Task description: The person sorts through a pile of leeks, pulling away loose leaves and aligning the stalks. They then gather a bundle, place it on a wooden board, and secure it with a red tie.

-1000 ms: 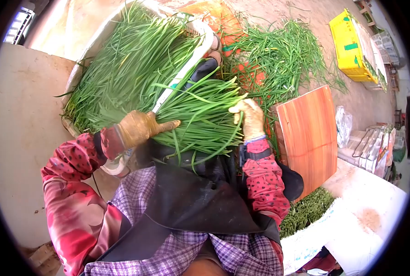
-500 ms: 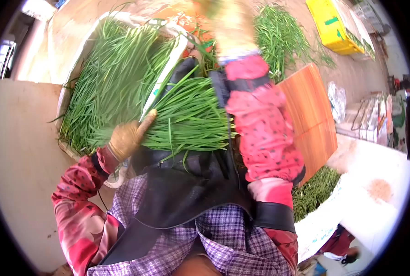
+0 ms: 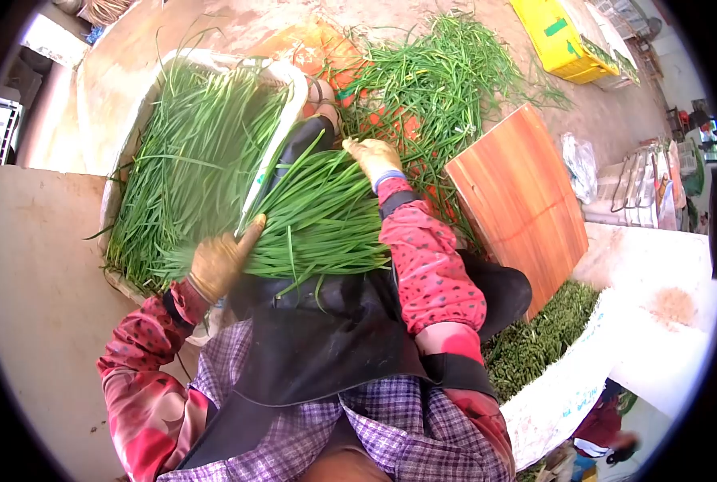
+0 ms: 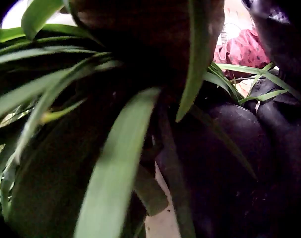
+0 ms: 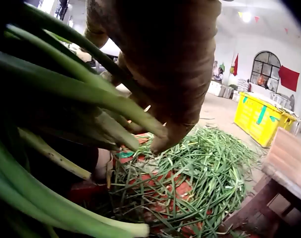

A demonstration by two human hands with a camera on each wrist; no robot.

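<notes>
A bunch of long flat green chives (image 3: 318, 229) lies across the dark apron on the person's lap, cut ends toward the right. The gloved left hand (image 3: 218, 263) grips its leafy left end, thumb along the top; the other fingers are hidden beneath the leaves. Up at the bunch's far edge, the gloved right hand (image 3: 374, 158) pinches chive stalks by their pale ends. In the right wrist view its curled fingers (image 5: 173, 130) come down at those stalk ends (image 5: 133, 116). Blades fill the dark left wrist view in front of the glove.
At the left stands a white basket (image 3: 301, 88) packed with chives. A loose heap of chives (image 3: 447, 76) lies on the floor beyond the right hand. Near the right arm is a wooden board (image 3: 523, 205); a yellow crate (image 3: 563, 48) stands farther back.
The right hand left the bunch's cut ends, swept out over the floor heap holding something green, and is now back at the bunch's far edge. The left hand kept its hold.
</notes>
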